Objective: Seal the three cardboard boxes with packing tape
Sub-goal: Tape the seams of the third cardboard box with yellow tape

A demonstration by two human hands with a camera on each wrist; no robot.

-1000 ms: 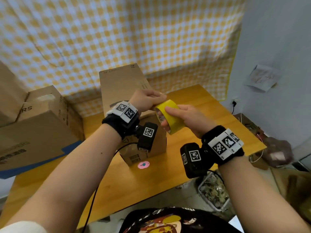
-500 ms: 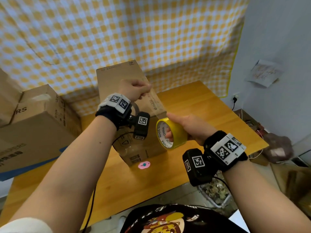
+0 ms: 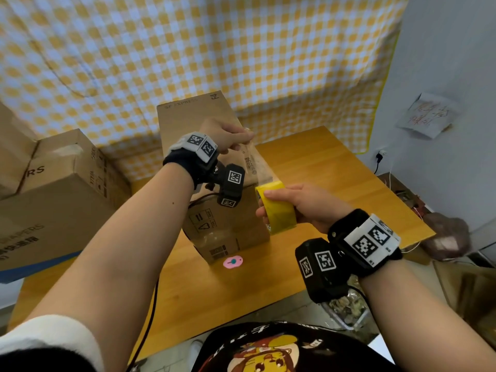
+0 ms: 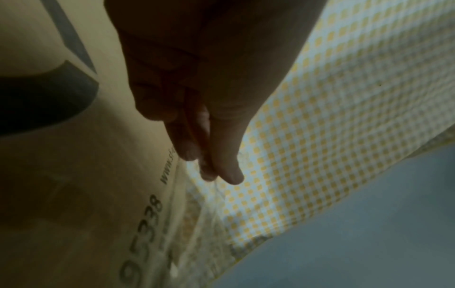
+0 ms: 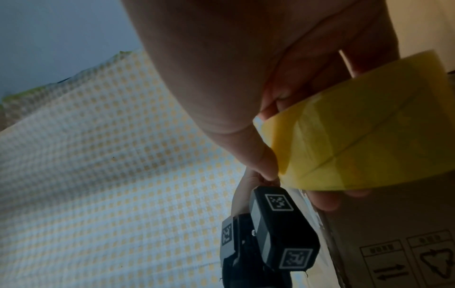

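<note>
A tall cardboard box (image 3: 188, 122) stands on the wooden table (image 3: 335, 167) in front of me. My right hand (image 3: 298, 204) grips a yellow roll of packing tape (image 3: 276, 210) (image 5: 364, 136) beside the box's right face. My left hand (image 3: 228, 135) (image 4: 216, 171) pinches the free end of a clear tape strip (image 3: 259, 162) (image 4: 204, 214) near the box's top right edge. The strip stretches down from those fingers to the roll, over the box's printed side (image 4: 98, 194).
Two more cardboard boxes (image 3: 61, 183) are stacked at the left, over a blue sheet. A pink sticker (image 3: 233, 261) lies on the table by the box's near corner. A yellow checked cloth (image 3: 214, 49) hangs behind. Clutter and a container (image 3: 346, 310) sit past the table's right edge.
The hands have drawn apart: my left hand rose with the tape end, my right hand lowered the roll and turned it, and a clear strip has been pulled out between them.
</note>
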